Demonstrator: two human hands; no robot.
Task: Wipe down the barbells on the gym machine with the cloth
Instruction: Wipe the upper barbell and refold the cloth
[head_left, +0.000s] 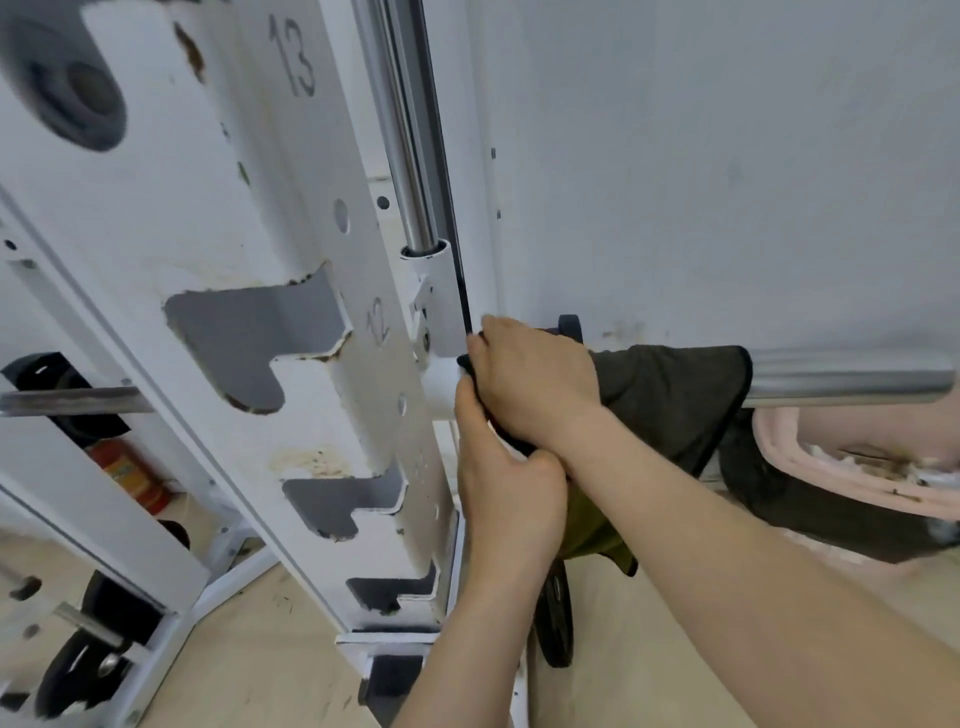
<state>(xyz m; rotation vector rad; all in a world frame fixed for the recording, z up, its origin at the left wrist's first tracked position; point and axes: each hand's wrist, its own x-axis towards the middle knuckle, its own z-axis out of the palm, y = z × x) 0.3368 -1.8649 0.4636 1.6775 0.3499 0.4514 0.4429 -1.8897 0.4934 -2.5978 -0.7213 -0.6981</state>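
Dark cloth (670, 405) is draped over the chrome barbell (852, 382), next to the white upright (156, 208).
It is gripped by the right hand (535, 379) above and the left hand (506, 483) below; fingers may be pinched against the upright, or the hanging hem snagged.

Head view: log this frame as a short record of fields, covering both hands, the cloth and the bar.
cloth: dark grey cloth draped over the chrome horizontal barbell, next to its white end sleeve
right hand: on top, grips cloth against barbell
left hand: underneath, grips cloth
machine: white slotted upright, numbered 12 and 13
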